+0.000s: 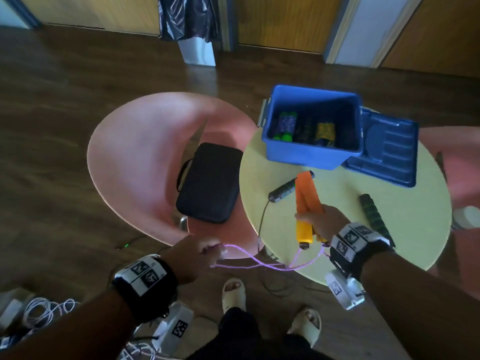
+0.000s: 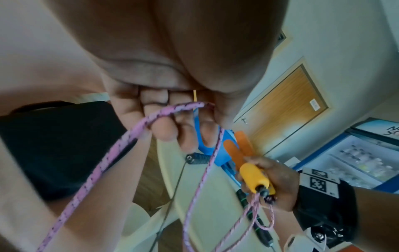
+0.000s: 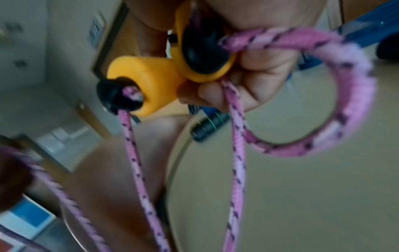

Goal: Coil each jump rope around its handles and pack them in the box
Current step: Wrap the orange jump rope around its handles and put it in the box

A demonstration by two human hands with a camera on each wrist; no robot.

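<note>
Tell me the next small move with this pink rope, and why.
Probably bring the left hand across and lay its pinched bend of pink rope over the orange handles. The right hand already grips both handles together, the rope hangs slack between the hands, and no turns are on the handles yet.

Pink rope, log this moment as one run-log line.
right hand: grips orange handles | left hand: pinches pink rope, uncoiled | blue box: open, coiled ropes inside
</note>
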